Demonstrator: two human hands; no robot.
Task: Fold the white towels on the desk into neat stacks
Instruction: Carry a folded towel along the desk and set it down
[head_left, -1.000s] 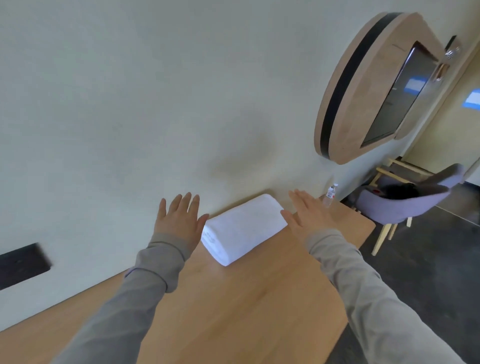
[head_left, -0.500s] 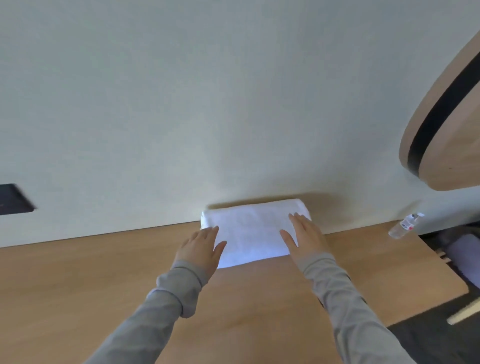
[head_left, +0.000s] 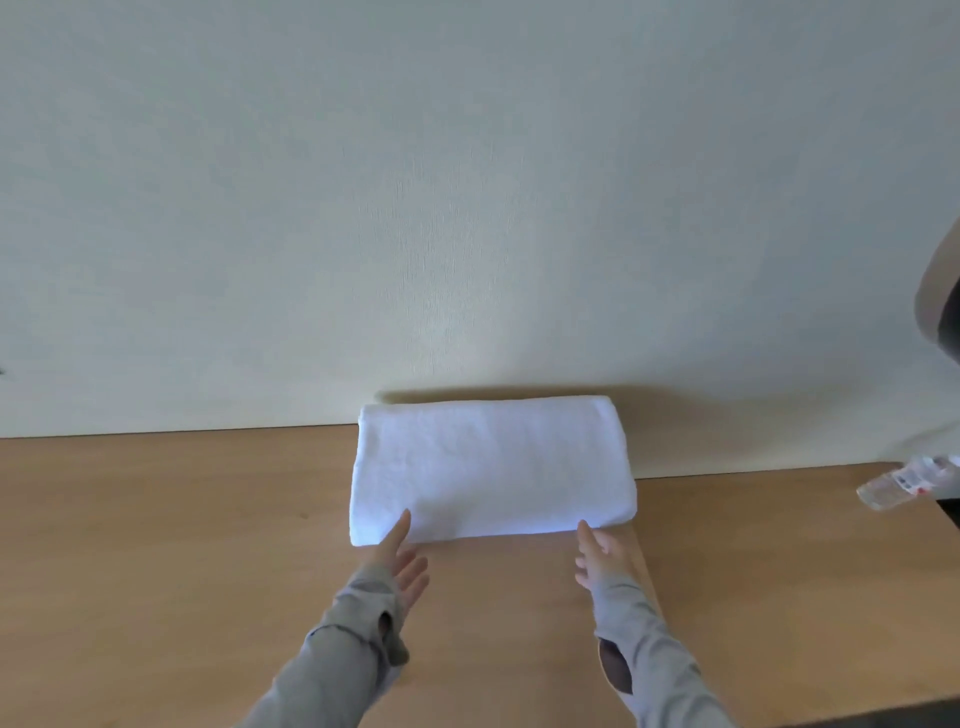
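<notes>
The folded white terry towel lies at the back of the light wooden desk, its far edge against the pale wall. Half a second ago both palms lay flat on its ends. Now they have slid back to its near edge, so this bundle looks squared off and done. The left hand is spread with straight fingers, one tip touching the near-left corner. The right hand, equally loose, touches the near-right corner. Neither grasps anything.

Soft even light, slight blur, wide-angle edge warp.
</notes>
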